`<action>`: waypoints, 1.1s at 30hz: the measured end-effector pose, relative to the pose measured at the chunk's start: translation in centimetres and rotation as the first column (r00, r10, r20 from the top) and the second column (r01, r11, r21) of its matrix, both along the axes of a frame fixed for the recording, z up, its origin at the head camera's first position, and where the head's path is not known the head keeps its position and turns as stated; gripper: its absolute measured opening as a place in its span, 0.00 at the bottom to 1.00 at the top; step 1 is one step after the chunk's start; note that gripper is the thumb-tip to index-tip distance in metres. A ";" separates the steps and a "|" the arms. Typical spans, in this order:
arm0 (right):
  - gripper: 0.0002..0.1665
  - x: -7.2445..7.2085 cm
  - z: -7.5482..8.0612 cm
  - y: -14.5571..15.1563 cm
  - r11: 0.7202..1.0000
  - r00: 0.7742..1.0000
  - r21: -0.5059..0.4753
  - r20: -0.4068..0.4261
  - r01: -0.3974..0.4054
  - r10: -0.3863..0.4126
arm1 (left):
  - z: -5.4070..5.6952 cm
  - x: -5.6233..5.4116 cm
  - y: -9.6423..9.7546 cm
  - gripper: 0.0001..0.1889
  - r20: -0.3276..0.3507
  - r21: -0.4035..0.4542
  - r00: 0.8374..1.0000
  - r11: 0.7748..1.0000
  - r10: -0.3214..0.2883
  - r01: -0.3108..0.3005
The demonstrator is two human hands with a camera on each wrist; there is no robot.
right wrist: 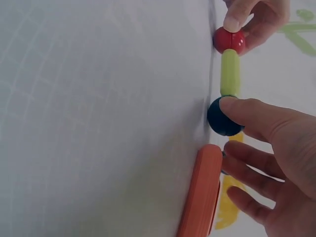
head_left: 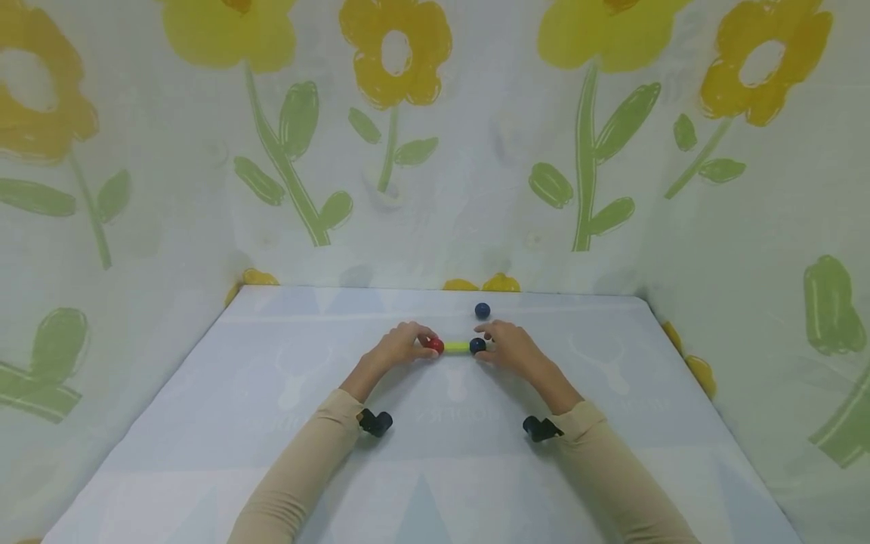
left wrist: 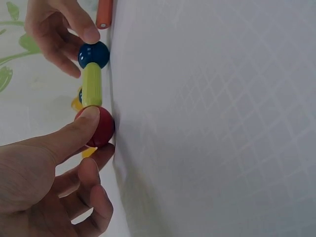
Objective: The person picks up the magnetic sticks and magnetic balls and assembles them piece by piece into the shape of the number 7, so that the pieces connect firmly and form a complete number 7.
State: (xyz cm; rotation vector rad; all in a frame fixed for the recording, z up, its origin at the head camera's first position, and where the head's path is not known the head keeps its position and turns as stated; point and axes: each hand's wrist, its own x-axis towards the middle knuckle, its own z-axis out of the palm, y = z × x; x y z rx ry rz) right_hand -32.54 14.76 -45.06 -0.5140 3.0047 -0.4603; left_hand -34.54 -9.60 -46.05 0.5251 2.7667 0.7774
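A short rod of three joined pieces lies on the table: a red ball [head_left: 435, 346], a yellow-green stick [head_left: 457, 347] and a dark blue ball [head_left: 478, 345]. My left hand [head_left: 423, 344] pinches the red ball [left wrist: 100, 129] between thumb and fingers. My right hand [head_left: 488, 341] pinches the dark blue ball [right wrist: 223, 118] the same way. The green stick [left wrist: 92, 85] [right wrist: 230, 72] joins the two balls. An orange stick [right wrist: 200, 192] lies on the table right under my right hand, beside the blue ball; the head view hides it.
A second dark blue ball [head_left: 482, 310] lies loose just behind the rod. The table [head_left: 435, 468] is covered in pale blue cloth. Flowered cloth walls [head_left: 435, 151] close off its back, left and right sides.
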 end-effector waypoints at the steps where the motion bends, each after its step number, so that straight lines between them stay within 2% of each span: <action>1: 0.31 0.1 0.0 0.2 1.000 1.000 -0.004 -0.009 -0.002 0.002 | 0.1 0.0 0.0 0.18 -0.003 0.001 1.000 1.000 -0.002 0.002; 12: 0.21 1.6 0.6 2.5 0.999 0.997 -0.036 -0.076 0.002 -0.004 | 0.5 0.2 0.1 0.19 -0.002 -0.023 1.000 1.000 0.006 -0.006; 22: 0.19 2.9 0.4 4.2 0.999 0.995 -0.043 -0.099 -0.010 0.006 | -0.1 0.2 0.0 0.19 -0.001 -0.003 1.000 1.000 0.005 -0.005; 26: 0.17 3.1 0.1 4.7 0.999 0.992 -0.025 -0.119 -0.034 0.031 | -0.3 0.0 -0.1 0.19 0.010 0.005 1.000 1.000 0.006 -0.006; 33: 0.15 3.4 -0.3 5.5 0.999 0.988 -0.019 -0.147 -0.042 0.039 | -0.2 0.1 -0.1 0.20 -0.008 0.000 1.000 1.000 -0.001 0.001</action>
